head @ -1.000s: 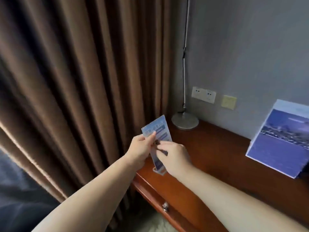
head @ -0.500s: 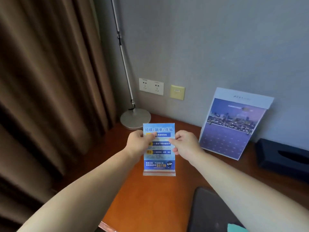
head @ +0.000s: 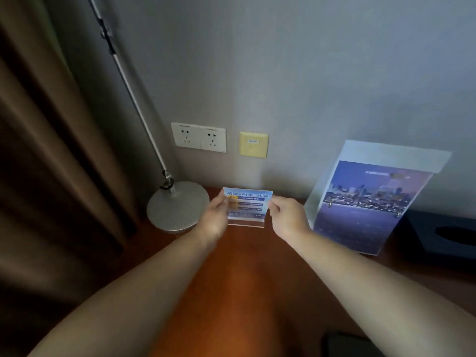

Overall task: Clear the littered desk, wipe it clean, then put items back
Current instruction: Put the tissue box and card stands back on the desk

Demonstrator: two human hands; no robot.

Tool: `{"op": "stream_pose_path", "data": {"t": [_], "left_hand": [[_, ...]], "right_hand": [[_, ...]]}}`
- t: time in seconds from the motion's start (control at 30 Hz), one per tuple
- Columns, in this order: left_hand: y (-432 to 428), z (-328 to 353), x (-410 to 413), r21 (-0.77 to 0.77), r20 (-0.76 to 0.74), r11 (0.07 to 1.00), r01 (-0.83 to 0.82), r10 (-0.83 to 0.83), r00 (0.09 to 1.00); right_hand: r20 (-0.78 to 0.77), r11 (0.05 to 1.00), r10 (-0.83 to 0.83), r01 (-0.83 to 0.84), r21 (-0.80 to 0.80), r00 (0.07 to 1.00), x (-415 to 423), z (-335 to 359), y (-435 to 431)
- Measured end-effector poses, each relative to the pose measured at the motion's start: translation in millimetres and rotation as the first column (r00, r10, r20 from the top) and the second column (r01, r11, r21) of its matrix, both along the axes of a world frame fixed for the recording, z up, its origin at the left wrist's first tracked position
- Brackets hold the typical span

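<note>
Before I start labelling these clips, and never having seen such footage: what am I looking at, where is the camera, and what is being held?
No machine here: these are a person's two bare hands, filmed by one camera worn on their head, looking forward and down. The left hand and right hand each pinch a side edge of a small blue sign in a clear stand, low over the wooden desk; whether it touches I cannot tell. On the desk: a lamp's round base at left, a larger display stand with a city skyline picture at right, a dark tissue box beyond it.
</note>
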State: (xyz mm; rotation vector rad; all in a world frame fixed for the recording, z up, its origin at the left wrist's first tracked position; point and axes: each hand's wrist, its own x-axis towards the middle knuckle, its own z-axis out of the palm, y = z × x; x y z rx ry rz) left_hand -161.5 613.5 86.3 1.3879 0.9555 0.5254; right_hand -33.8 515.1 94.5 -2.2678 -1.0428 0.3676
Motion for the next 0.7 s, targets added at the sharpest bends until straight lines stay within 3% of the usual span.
{"op": "stream_pose_path", "data": {"t": [0.1,0.23,0.7], "left_hand": [[34,-18,12,-0.046,-0.002,0.996,0.078,-0.078,0.997],[59,-41,20,-0.101,-0.03,0.988,0.114,-0.118,0.993],[78,-73,20,-0.212,-0.055,0.97,0.121,-0.135,0.989]], "right_hand": [[-0.147,0.996,-0.085,0.088,0.015,0.985,7,-12,28],[-0.42,0.975,-0.175,0.215,0.049,0.89,10,-38,50],[-0.472,0.929,-0.308,0.369,0.038,0.826,0,-65,69]]}}
